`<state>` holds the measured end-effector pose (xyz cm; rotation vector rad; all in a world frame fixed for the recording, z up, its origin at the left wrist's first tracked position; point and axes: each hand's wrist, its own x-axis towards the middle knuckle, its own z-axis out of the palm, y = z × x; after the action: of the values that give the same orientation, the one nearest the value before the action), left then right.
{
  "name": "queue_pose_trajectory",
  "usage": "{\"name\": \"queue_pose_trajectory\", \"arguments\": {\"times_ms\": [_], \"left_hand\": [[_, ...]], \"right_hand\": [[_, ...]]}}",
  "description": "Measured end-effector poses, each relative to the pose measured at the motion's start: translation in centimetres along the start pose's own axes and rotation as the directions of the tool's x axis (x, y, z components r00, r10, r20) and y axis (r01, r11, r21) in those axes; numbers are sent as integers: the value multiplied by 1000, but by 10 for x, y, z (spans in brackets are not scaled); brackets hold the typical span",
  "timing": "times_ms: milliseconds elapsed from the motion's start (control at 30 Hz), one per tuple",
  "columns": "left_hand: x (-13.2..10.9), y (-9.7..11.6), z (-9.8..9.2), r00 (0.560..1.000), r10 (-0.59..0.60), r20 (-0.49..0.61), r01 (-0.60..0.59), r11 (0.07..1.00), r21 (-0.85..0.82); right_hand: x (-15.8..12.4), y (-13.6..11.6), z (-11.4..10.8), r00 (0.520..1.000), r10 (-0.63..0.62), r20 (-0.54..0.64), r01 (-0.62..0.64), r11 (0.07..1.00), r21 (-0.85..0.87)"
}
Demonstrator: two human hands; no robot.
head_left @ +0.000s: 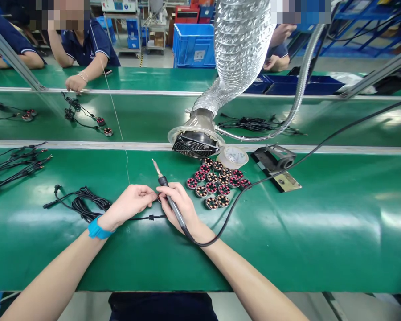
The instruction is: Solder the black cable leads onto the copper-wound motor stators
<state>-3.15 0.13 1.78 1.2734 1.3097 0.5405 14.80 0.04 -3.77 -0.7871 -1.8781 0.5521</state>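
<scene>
My right hand point(182, 207) is closed around a soldering iron point(173, 206), whose bare metal tip points up and away from me. Its fingertips also reach a small round motor stator point(159, 197), mostly hidden between my hands. My left hand point(133, 204) is pinched closed at the stator's left edge; what lies between those fingertips is too small to make out. A thin solder wire point(127, 165) hangs from above and passes behind my left hand. From under my hands a black cable point(142, 218) runs left to a coiled bundle point(87, 200) with a connector.
Several motor stators point(211, 187) with red or copper windings sit right of my hands, below a fume extractor point(196, 143). Behind them are a round tub point(233, 157) and an iron stand point(276, 162). Cables point(13, 169) lie far left. Co-workers sit across a belt point(147, 116).
</scene>
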Motion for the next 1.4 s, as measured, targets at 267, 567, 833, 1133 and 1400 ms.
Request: {"name": "queue_pose_trajectory", "arguments": {"times_ms": [267, 567, 833, 1133, 1400], "left_hand": [[5, -1, 2, 995, -12, -96, 14, 1000, 19], [7, -5, -3, 994, -20, -105, 32, 993, 116], [8, -8, -2, 996, -19, -84, 29, 993, 116], [7, -5, 0, 995, -24, -101, 34, 994, 108], [6, -5, 0, 995, -13, -97, 24, 994, 108]], "right_hand": [[1, 0, -4, 1000, -1, -3, 1, 1000, -7], [-10, -13, -30, 954, 133, -267, -154, 986, -58], [-17, -17, -33, 958, 58, -282, -65, 998, -18], [-14, -22, -32, 966, 63, -252, -64, 998, 4], [-15, -22, -31, 972, 56, -229, -57, 998, 6]]}}
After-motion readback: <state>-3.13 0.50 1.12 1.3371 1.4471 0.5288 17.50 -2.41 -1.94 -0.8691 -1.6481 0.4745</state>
